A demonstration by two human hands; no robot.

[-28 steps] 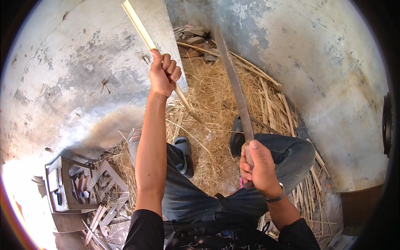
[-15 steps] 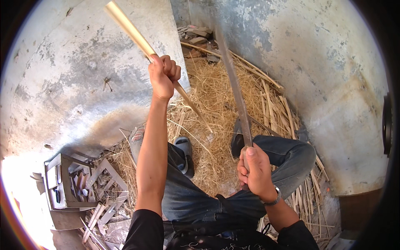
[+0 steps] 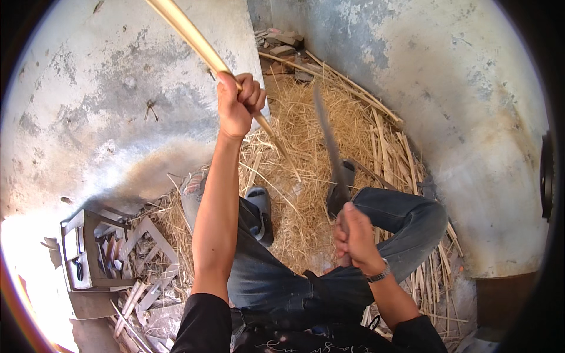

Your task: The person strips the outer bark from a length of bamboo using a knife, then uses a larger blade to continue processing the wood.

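My left hand (image 3: 240, 105) is closed round a pale bamboo pole (image 3: 194, 41), raised in front of me. The pole slants from the upper left down toward the straw, its thin lower end near the floor between my feet. In my right hand (image 3: 358, 240), above my right thigh, is the handle of a long machete (image 3: 328, 132). Its dark, narrow blade points up and away from me and is blurred by motion. Blade and pole are apart.
Straw-like shavings (image 3: 294, 217) cover the floor between my sandalled feet. Split strips (image 3: 385, 150) lie along the curved wall (image 3: 459, 117) at right. Rubble (image 3: 282, 44) sits at the far corner. A wooden frame (image 3: 88, 253) and scraps (image 3: 150, 265) stand at left.
The machete has dropped lower, its blade tilting down and away from me. My left hand has shifted slightly right with the pole, whose upper end now runs out of view.
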